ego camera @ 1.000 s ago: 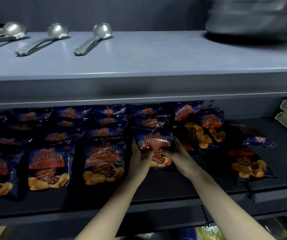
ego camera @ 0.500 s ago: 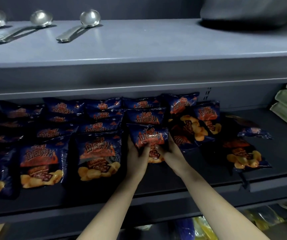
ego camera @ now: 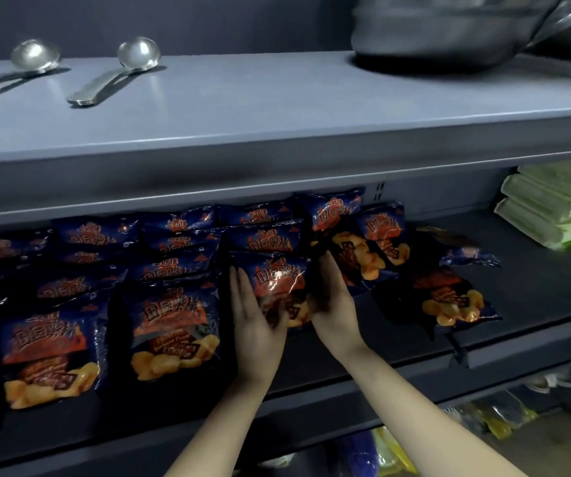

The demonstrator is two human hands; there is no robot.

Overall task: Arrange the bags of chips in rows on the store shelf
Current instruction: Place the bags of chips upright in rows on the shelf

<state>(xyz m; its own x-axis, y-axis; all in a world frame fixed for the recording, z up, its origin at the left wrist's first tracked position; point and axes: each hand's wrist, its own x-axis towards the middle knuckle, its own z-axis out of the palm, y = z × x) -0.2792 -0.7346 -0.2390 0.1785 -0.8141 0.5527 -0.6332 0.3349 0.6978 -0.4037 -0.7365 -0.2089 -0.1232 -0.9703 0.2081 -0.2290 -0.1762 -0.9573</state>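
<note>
Several dark blue chip bags with orange print lie in overlapping rows on the dark middle shelf (ego camera: 397, 342). One chip bag (ego camera: 278, 282) sits at the front of the third row from the left. My left hand (ego camera: 254, 325) presses its left side and my right hand (ego camera: 334, 304) cups its right side, both holding it. To the right, loose chip bags (ego camera: 363, 242) lie askew, and another bag (ego camera: 449, 301) rests near the shelf's front edge. Neat front-row bags (ego camera: 173, 325) lie to the left.
The grey upper shelf (ego camera: 277, 108) overhangs the bags and carries two metal ladles (ego camera: 115, 77) and a large dark wok (ego camera: 449, 32). Pale green packs (ego camera: 552, 208) are stacked at the far right of the middle shelf. Yellow packets (ego camera: 497, 418) show on a lower shelf.
My hands stay on the same bag, which has slid slightly back into its row. The camera has shifted right and downward, so the leftmost ladle has left the view.
</note>
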